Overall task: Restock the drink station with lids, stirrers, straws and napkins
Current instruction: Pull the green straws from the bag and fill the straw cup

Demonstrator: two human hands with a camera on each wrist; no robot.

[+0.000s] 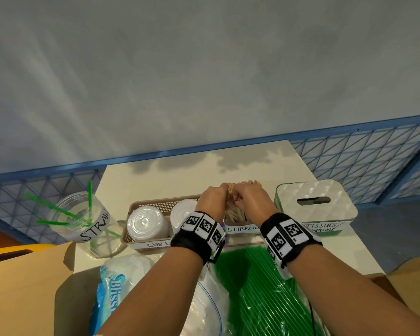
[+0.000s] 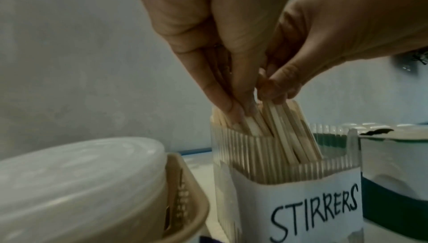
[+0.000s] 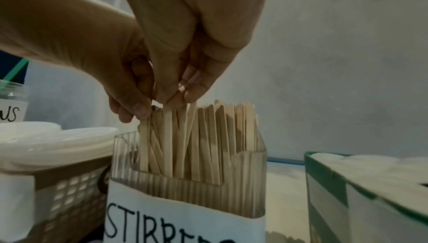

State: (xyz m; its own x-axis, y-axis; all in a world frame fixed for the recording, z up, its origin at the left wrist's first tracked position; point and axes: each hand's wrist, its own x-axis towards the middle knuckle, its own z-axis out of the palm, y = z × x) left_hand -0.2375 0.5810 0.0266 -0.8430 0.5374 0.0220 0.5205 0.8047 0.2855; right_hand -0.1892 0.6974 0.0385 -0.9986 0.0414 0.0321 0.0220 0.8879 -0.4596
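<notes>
Wooden stirrers (image 3: 220, 137) stand packed upright in a clear ribbed holder (image 2: 324, 170) labelled STIRRERS, at the middle of the table (image 1: 180, 175). Both hands hover right over it. My left hand (image 2: 236, 111) pinches the tops of the stirrers at the holder's left side. My right hand (image 3: 178, 98) pinches a few stirrer tops just beside it. In the head view the left hand (image 1: 215, 198) and right hand (image 1: 250, 197) touch each other and hide most of the stirrers (image 1: 235, 213).
A beige basket (image 1: 160, 203) of cup lids stands left of the holder, and a straw cup (image 1: 83, 214) farther left. A tissue box (image 1: 315, 202) is on the right. A bag of green straws (image 1: 260, 287) and a napkin pack (image 1: 112, 292) lie near me.
</notes>
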